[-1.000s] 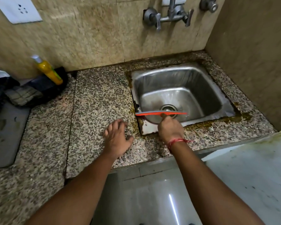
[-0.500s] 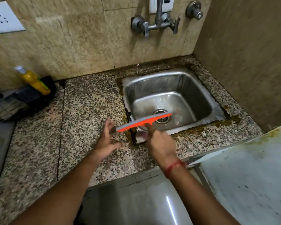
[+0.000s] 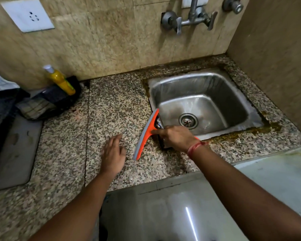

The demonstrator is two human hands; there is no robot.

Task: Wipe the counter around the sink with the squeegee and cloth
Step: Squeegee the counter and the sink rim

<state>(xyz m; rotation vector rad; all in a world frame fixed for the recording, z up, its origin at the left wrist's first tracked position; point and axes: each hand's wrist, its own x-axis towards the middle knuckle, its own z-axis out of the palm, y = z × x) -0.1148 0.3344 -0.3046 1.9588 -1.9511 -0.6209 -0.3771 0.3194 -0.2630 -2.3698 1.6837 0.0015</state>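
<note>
Now the right hand (image 3: pixel 176 137) grips the orange squeegee (image 3: pixel 146 134) beside the sink (image 3: pixel 250 108). Left hand (image 3: pixel 113 153) hovers spread over the counter (image 3: pixel 115 105). No writing is readable.

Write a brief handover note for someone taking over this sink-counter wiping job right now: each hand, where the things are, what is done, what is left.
Right hand: shut on the squeegee, blade angled along the sink's left edge.
Left hand: open, empty, over the counter.
Cloth: far left by the yellow bottle, untouched.
Done: cannot tell.
Left: brown grime along the sink's front rim; cloth wipe.
</note>
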